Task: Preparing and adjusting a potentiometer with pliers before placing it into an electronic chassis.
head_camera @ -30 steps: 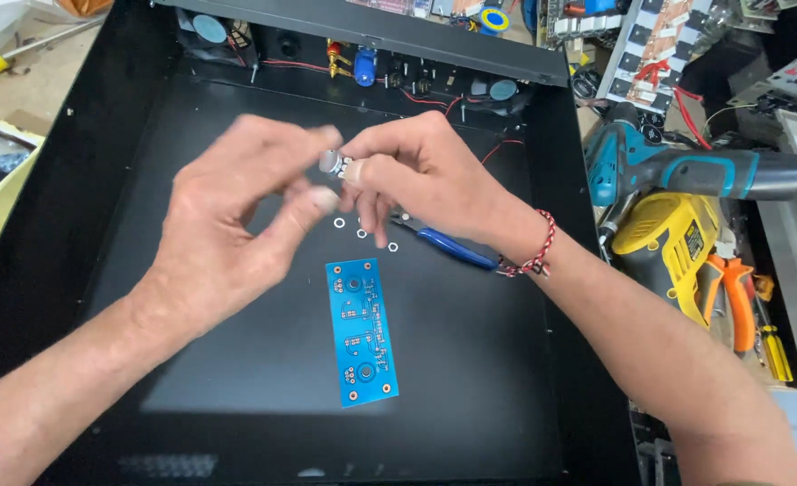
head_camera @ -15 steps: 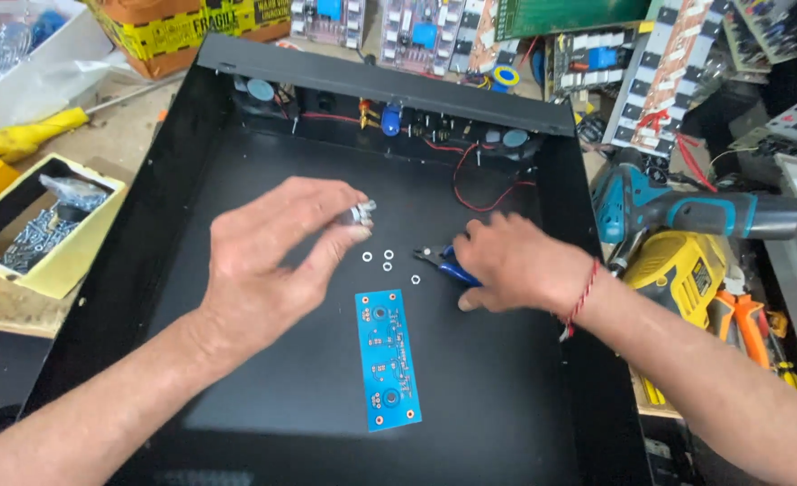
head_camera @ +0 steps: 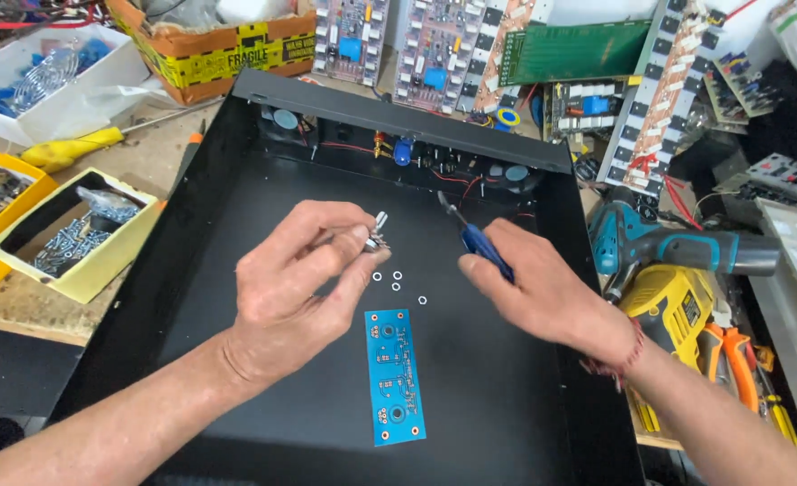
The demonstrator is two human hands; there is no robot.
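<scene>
Change: the right hand [head_camera: 543,297] has left the left hand [head_camera: 304,274] and picked up the blue-handled pliers [head_camera: 481,241], which lay on the case floor half a second ago.
Meaning: judged from this, the small part is now carried by one hand alone, and the other has gone over to the tool.
Left hand: fingers closed round a small metal part [head_camera: 377,232], pinched at the fingertips, its shaft pointing up.
Right hand: closed on the pliers' handles, tip raised and aimed toward the back wall.
Part position: above the floor of the black metal case [head_camera: 191,270], just left of the pliers' tip, not touching it.
Washers: four small rings [head_camera: 397,281] on the case floor, directly below the part.
Circuit board: blue strip [head_camera: 396,375] lying flat, nearer the person than the washers, untouched.
Table: cordless drill [head_camera: 669,247] right of the case; yellow-handled screwdriver [head_camera: 74,148] to the left.
</scene>
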